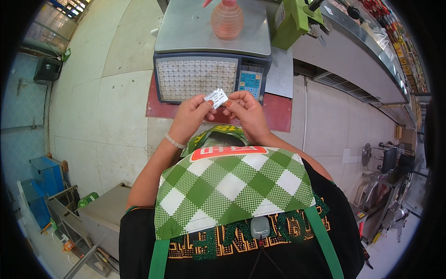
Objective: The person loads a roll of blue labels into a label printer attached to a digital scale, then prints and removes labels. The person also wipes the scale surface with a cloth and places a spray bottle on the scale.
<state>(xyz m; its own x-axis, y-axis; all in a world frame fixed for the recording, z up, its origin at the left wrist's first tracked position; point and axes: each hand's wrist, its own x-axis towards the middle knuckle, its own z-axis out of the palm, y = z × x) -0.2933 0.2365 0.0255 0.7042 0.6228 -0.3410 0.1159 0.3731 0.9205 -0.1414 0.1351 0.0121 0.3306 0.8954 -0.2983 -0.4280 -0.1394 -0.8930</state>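
A small white printed label [216, 98] is pinched between my two hands. My left hand [197, 111] grips its left edge with thumb and fingers, and my right hand [248, 112] has its right edge between thumb and fingertips. Just beyond the hands stands a weighing scale with a wide panel of white keys [197, 78] and a blue keypad [250, 83] at its right. On the scale's metal platform [184, 33] rests a pinkish ribbed plastic spray bottle [227, 21], its top cut off by the picture's edge.
The scale stands on a red surface [278, 113]. A green machine [291, 24] is at its right, beside a long glass-fronted counter [366, 38]. At lower left is a grey metal cabinet [104, 209], near blue bins [48, 174]. A stool [388, 158] stands on the right.
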